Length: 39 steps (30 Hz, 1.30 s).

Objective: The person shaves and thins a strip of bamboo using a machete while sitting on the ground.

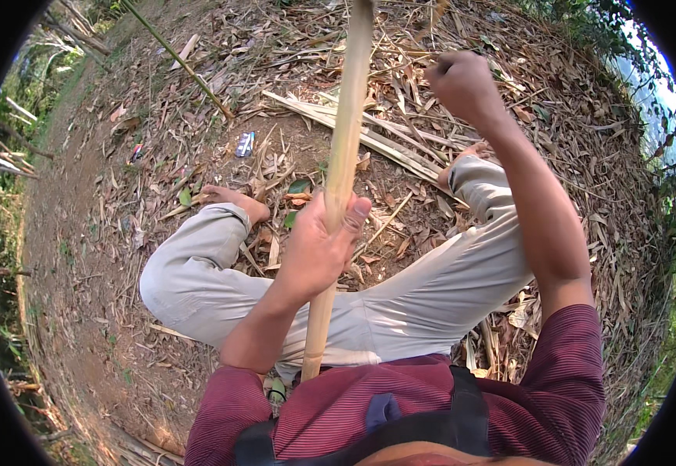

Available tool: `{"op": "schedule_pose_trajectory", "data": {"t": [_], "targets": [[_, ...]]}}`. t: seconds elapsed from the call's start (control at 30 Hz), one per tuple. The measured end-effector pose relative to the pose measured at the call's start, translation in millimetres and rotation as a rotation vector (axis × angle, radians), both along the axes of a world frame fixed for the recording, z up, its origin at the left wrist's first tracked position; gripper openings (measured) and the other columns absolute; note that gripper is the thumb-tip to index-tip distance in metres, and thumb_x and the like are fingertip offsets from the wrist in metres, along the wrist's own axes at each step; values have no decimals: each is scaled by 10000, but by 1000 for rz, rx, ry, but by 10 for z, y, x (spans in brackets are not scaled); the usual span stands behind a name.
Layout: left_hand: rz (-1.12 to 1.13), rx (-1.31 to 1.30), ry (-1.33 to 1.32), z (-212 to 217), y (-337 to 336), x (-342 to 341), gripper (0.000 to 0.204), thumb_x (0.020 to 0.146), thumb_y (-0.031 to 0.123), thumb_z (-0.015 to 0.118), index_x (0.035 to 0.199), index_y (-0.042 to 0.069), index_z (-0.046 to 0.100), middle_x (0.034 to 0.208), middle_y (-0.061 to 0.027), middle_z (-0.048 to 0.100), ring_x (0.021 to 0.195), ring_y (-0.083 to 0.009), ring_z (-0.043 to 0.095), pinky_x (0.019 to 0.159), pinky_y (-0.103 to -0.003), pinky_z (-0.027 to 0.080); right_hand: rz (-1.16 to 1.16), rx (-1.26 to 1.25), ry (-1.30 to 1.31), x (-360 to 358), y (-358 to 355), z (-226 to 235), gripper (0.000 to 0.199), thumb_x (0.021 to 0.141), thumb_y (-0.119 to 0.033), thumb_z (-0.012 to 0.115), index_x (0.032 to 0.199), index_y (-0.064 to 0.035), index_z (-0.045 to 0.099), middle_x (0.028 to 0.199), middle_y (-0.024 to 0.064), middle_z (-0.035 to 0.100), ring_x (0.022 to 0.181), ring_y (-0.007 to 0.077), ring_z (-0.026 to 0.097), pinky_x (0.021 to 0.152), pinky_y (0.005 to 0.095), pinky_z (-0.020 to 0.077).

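The left hand (pixel 318 245) is wrapped round the pale bamboo pole (pixel 344 147), which rises from the person's lap, between the legs. The right hand (pixel 466 84) is raised beyond it; I can't tell whether it's closed on anything. I'd judge the pole stiff, fairly light and splintery along its edges, best held mid-length. Split strips (pixel 388 144) lie on the ground (pixel 81 311).

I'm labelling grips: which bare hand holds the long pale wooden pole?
The left bare hand, wrapped around the long pale wooden pole; the right bare hand is apart from it.
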State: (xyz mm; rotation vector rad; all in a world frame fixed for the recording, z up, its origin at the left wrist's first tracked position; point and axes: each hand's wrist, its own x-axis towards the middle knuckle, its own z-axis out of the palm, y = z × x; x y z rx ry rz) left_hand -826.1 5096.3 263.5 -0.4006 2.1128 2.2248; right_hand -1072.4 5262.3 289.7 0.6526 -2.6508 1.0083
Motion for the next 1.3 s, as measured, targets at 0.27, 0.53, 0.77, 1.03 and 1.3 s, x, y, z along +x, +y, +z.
{"op": "schedule_pose_trajectory", "data": {"t": [0.27, 0.53, 0.77, 1.03, 1.3], "targets": [[-124, 539, -20, -15, -316, -191, 475, 1044, 508, 357, 1012, 58, 508, 669, 20, 409, 422, -42, 307, 375, -200, 273, 27, -400, -185, 149, 227, -2, 397, 911, -309, 662, 648, -13, 638, 506, -25, 502, 454, 66, 429, 444, 291, 325], [-134, 744, 40, 156, -470, -207, 463, 1039, 457, 301, 1024, 47, 515, 755, -63, 501, 550, -142, 482, 528, -277, 455, 394, -13, -37, 818, -152, 68, 399, 828, -354, 740, 685, 12, 673, 511, 86, 545, 463, 179, 503, 472, 356, 375], [-298, 674, -22, 396, -629, -442, 507, 1023, 485, 321, 984, 34, 551, 645, -8, 475, 441, -103, 426, 405, -248, 379, 432, 117, 221, 923, -272, 66, 632, 674, -660, 745, 612, -47, 606, 532, 107, 576, 503, 282, 612, 508, 397, 468], [-170, 550, -44, 244, -215, -347, 532, 1024, 575, 268, 812, 141, 494, 566, 69, 297, 371, -39, 249, 328, -197, 218, 451, 35, 427, 1001, -266, 3, 752, 660, -792, 688, 580, -46, 629, 514, 105, 581, 456, 271, 608, 470, 382, 492], [-81, 377, -100, 139, 9, -358, 481, 1060, 531, 250, 849, 161, 474, 594, 78, 290, 435, -37, 230, 377, -205, 213, 466, 79, 411, 780, -137, -238, 761, 615, -840, 669, 588, -79, 643, 479, 82, 562, 442, 276, 602, 458, 383, 489]]}}
